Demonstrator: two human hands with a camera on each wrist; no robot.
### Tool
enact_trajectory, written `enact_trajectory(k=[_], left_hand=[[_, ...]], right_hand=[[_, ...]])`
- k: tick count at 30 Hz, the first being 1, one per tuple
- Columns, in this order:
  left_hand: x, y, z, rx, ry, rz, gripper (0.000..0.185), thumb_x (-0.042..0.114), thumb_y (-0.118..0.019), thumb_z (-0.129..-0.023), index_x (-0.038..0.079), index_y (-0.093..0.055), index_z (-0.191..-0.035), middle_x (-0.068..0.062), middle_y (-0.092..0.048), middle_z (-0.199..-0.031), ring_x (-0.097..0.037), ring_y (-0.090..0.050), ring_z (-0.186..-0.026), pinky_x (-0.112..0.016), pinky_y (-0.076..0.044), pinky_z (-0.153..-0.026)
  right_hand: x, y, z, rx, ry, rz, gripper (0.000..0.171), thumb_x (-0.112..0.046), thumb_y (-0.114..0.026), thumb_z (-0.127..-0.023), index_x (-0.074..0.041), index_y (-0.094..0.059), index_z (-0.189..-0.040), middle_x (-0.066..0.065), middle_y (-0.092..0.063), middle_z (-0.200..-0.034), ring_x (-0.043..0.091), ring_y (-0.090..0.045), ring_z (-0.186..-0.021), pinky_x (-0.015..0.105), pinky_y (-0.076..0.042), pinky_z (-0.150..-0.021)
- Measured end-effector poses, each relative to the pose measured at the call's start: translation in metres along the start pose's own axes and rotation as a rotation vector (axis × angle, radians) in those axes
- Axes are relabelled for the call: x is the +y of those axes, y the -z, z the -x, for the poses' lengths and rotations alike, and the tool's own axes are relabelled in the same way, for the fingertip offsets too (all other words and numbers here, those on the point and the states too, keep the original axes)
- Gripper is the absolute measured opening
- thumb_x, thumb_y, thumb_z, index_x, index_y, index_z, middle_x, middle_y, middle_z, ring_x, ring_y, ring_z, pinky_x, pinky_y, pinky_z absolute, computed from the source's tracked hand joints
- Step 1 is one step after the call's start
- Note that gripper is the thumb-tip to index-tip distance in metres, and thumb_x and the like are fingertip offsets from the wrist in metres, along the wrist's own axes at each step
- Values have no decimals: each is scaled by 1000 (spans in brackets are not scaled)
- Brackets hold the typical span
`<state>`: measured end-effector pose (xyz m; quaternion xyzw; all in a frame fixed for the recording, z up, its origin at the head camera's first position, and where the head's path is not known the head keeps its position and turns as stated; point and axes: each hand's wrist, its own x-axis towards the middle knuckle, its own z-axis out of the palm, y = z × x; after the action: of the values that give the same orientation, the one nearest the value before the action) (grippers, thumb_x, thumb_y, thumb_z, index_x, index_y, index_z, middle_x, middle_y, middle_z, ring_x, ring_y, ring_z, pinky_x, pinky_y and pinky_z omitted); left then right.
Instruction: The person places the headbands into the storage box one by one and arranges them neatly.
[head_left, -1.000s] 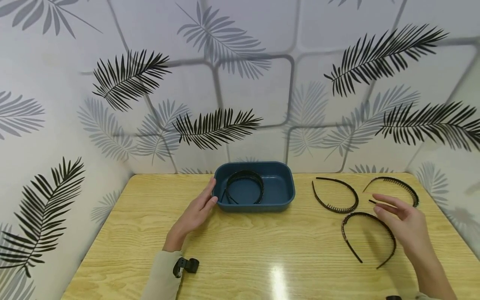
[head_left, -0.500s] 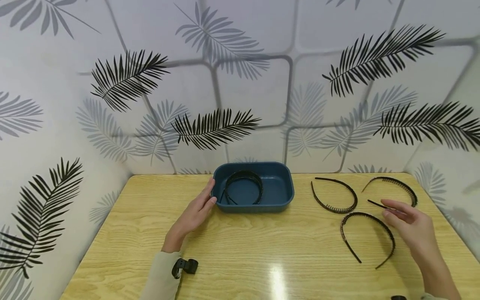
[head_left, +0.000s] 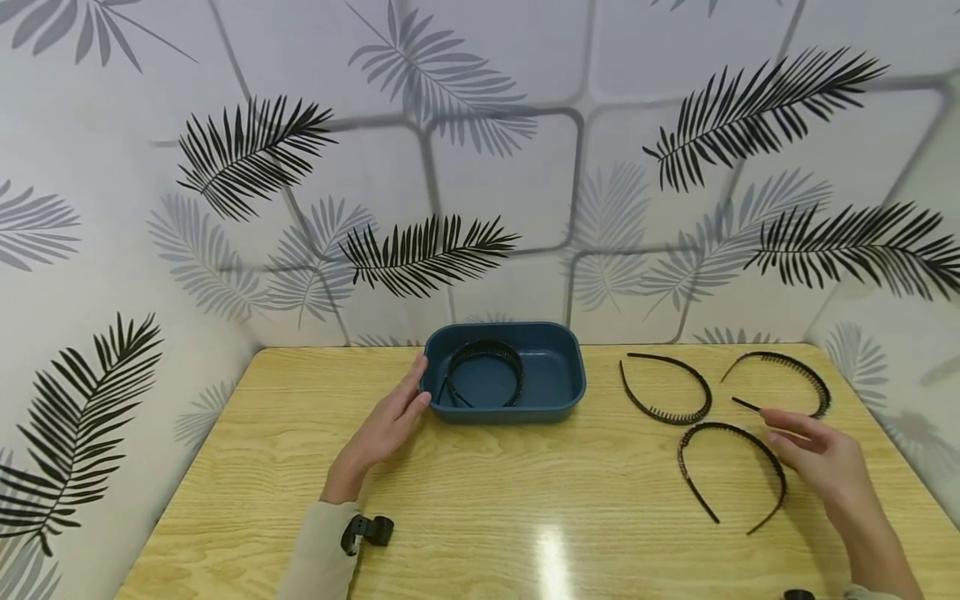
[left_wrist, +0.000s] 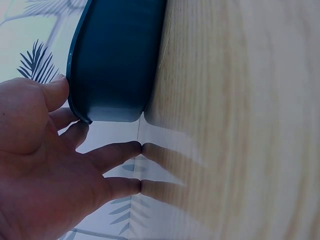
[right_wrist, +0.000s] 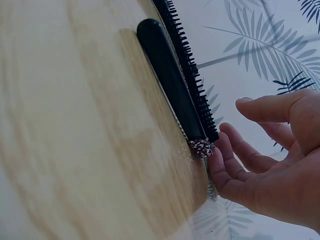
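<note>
Headband nearest the right hand (head_left: 731,475): head view, black, lies flat on the wooden table (head_left: 480,500), open ends toward 6 o'clock. Right hand (head_left: 821,462) sits at its 3 o'clock, fingers straight and spread, fingertips just beside the band's right arm; contact cannot be told from this view. Two more black headbands lie at 12 o'clock of it: a toothed headband (head_left: 666,387) and a far-right headband (head_left: 783,383). Left hand (head_left: 382,429) rests on the table with straight fingers against the left wall of the blue tray (head_left: 558,392), at the tray's 8 o'clock. One headband in the tray (head_left: 483,371) leans inside.

Left wrist view: left hand (left_wrist: 45,165) relaxed, thumb on the tray (left_wrist: 115,60) rim, fingers extended, two fingertips on the table (left_wrist: 240,125). Nothing gripped.

Right wrist view: right hand (right_wrist: 270,165) open, fingers loosely extended, one fingertip touching the end of a headband (right_wrist: 172,82). Toothed band edge visible alongside it.
</note>
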<state>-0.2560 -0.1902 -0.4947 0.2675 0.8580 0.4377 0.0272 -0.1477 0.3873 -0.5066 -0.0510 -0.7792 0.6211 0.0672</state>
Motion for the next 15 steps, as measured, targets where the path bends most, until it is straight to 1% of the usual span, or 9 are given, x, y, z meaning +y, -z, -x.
enact_trajectory(k=[3,7,9,12,15], left_hand=[[1,0,0,0,5,-4,62,18,-40,-114,0,-9,-164,-14,-4,-171,-32,-9,-157,-54,-17,-123],[2,1,1,-3,16,-6,62,18,-40,-114,1,-9,-164,-11,-3,-171,-31,-8,-157,-54,-17,-123],[2,1,1,-6,16,-4,62,17,-40,-114,0,-9,-164,-11,-3,-171,-31,-8,-157,-54,-17,-123],[1,0,0,-8,13,-1,62,18,-40,-114,0,-8,-164,-11,-2,-171,-32,-7,-157,-54,-17,-123],[2,0,0,-7,13,1,62,19,-40,-114,1,-8,-164,-11,-2,-171,-32,-8,-157,-54,-17,-123]], right_hand=[[2,1,0,-26,-6,60,30,-8,-69,-100,-12,-74,-129,-31,-67,-110,-12,-64,-95,12,-54,-74],[4,2,0,-64,-14,99,31,-11,-68,-101,-8,-71,-132,-31,-66,-112,-12,-64,-96,11,-53,-76],[4,2,0,-79,-9,138,33,-12,-67,-102,-5,-69,-134,-31,-66,-112,-12,-63,-96,10,-52,-77],[5,1,0,-93,3,201,33,-13,-66,-102,-1,-68,-133,-32,-65,-110,-13,-61,-95,9,-50,-77],[6,-2,-1,-97,23,250,33,-11,-67,-101,2,-68,-132,-33,-64,-110,-12,-61,-95,11,-52,-76]])
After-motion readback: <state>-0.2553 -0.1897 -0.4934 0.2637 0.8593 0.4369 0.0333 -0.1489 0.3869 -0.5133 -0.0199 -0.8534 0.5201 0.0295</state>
